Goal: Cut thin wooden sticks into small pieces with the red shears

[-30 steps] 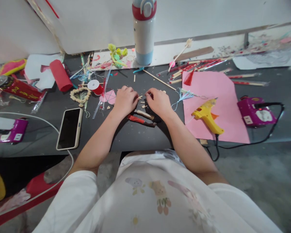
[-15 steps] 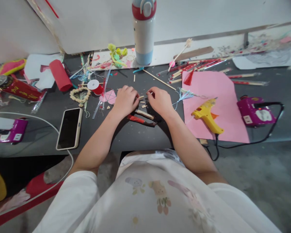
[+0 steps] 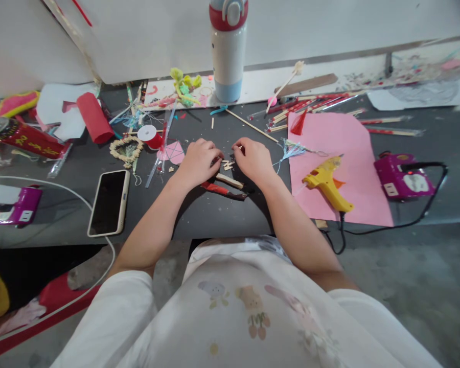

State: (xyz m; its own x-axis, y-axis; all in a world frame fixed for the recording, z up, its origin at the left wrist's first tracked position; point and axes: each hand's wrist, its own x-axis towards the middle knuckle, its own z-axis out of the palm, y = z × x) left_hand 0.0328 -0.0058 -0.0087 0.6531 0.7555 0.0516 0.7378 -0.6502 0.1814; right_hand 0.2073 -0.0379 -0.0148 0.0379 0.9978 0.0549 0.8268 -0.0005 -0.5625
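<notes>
Both my hands rest low over the dark grey table [image 3: 199, 225], a small gap between them. Curled inward, the fingers of my left hand [image 3: 200, 162] are closed near several short cut pieces of wooden stick [image 3: 227, 164]. What they hold, if anything, is hidden. My right hand [image 3: 253, 157] faces it from the other side of the pieces, thumb and forefinger drawn together in a pinch; I cannot make out anything in it. Just below the pieces lies a plier-like tool [image 3: 220, 189] with one red handle and one pale, worn handle, touched by neither hand.
A yellow glue gun [image 3: 329, 184] lies on pink paper [image 3: 314, 138], its cord running to a purple power strip [image 3: 402, 176]. Left are a phone [image 3: 109, 203], red thread spool [image 3: 150, 136] and drink can [image 3: 26, 138]. A tall bottle [image 3: 228, 56] stands behind; wrapped sticks [image 3: 310, 107] lie behind right.
The short stick piece that stuck out between my hands no longer shows there, and the little pile below looks rearranged. My left fingers have shifted slightly; my right hand is almost still.
</notes>
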